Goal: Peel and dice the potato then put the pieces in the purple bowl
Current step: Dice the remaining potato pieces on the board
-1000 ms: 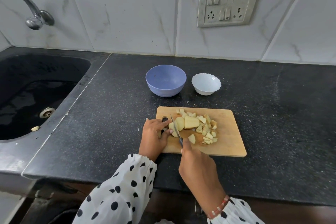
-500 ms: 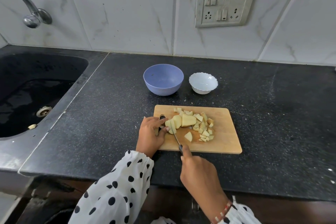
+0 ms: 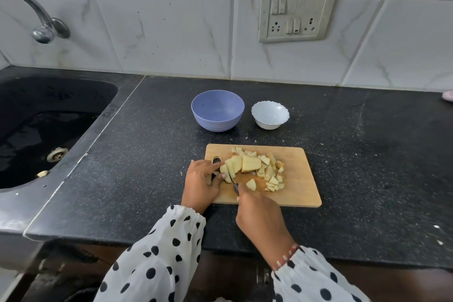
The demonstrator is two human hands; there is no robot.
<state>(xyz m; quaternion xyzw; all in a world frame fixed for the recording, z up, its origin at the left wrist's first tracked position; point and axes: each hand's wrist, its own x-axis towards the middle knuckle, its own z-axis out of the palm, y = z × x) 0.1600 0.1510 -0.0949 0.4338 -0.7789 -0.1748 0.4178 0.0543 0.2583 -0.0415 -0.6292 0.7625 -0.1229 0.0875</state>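
Head view of a black counter [image 3: 343,167] with a wooden board [image 3: 299,179] near its front edge. The left hand [image 3: 202,180] rests on the board's left end, fingertips against a potato slab [image 3: 229,170]. The right hand [image 3: 261,218] grips a knife [image 3: 234,185], blade set into that slab. A larger potato chunk [image 3: 250,164] and diced pieces [image 3: 272,176] lie just to the right. Behind the board stand a purple bowl [image 3: 217,110] and, beside it, a white bowl [image 3: 270,115]. A sink [image 3: 73,144] and tap [image 3: 36,19] lie at left; a switch plate [image 3: 295,11] hangs on the tiled wall.
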